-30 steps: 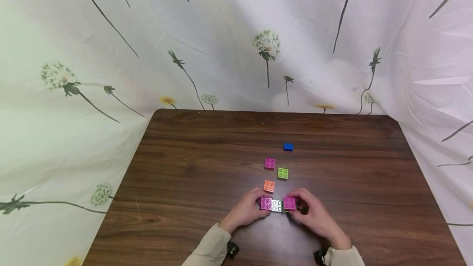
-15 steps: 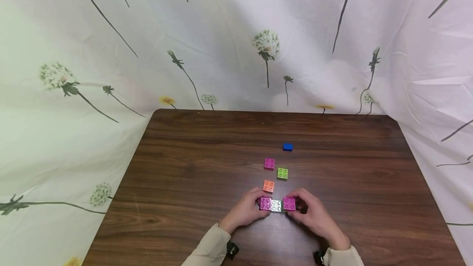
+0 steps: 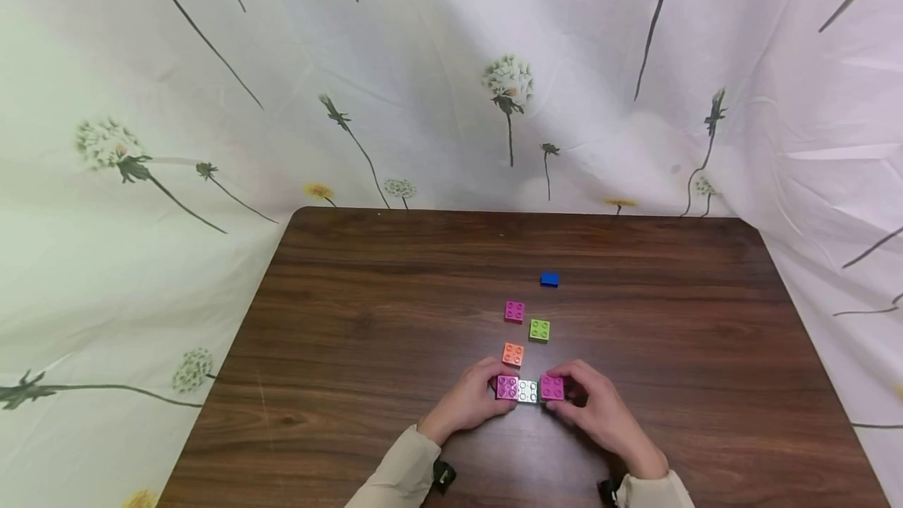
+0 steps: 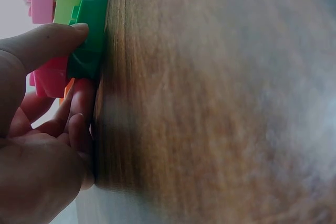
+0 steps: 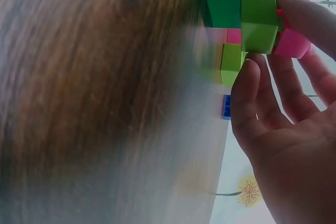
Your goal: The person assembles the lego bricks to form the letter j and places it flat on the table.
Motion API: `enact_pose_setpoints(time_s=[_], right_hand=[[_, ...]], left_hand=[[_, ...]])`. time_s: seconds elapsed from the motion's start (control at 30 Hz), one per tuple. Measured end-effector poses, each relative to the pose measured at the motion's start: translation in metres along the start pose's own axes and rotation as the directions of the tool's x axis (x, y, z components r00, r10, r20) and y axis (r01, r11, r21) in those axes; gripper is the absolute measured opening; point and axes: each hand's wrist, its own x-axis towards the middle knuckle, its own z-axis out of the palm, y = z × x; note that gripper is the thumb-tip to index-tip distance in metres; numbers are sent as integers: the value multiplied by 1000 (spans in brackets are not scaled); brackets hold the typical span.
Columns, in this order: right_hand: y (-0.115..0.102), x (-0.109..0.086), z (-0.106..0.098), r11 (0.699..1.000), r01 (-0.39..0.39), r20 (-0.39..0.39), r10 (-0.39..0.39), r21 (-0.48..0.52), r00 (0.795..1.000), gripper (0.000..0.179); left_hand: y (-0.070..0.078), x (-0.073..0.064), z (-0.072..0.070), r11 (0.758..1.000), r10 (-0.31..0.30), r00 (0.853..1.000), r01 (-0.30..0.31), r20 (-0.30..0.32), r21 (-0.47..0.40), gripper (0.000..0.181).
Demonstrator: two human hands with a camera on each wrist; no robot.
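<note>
Low over the wooden table, both hands hold a small structure of toy building blocks. Its base is a dark green block (image 4: 92, 35), whose middle studs shine whitish in the head view. My left hand (image 3: 467, 404) grips the left end, where a pink block (image 3: 507, 387) sits on the base; the thumb lies across it in the left wrist view. At the right end a lime green block (image 5: 258, 17) stands on the base, topped by another pink block (image 3: 553, 387). My right hand (image 3: 598, 411) pinches this end between thumb and fingers. From above, the top pink block mostly hides the lime one.
Beyond the hands lie loose blocks: an orange one (image 3: 513, 354) close to the left fingertips, a lime one (image 3: 539, 330), a pink one (image 3: 514, 312) and a blue one (image 3: 549, 280) farthest away. A flower-printed cloth (image 3: 423, 100) hangs behind the table (image 3: 353, 288).
Both hands keep their places on the structure. Slightly less green shows beneath the right-hand pink block than a second ago.
</note>
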Motion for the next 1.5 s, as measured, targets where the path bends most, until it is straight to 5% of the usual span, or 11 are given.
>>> enact_pose_setpoints(time_s=[0.97, 1.5], right_hand=[[4, -2, 4, 987, 159, -73, -159, -1, 985, 41], [-12, 3, -1, 985, 4, -15, -6, -173, 1000, 39]], left_hand=[[0, 1, 1, 1000, 12, 1000, -12, -10, -15, 36], [-1, 2, 1, 999, 39, 999, -39, -18, -4, 34]])
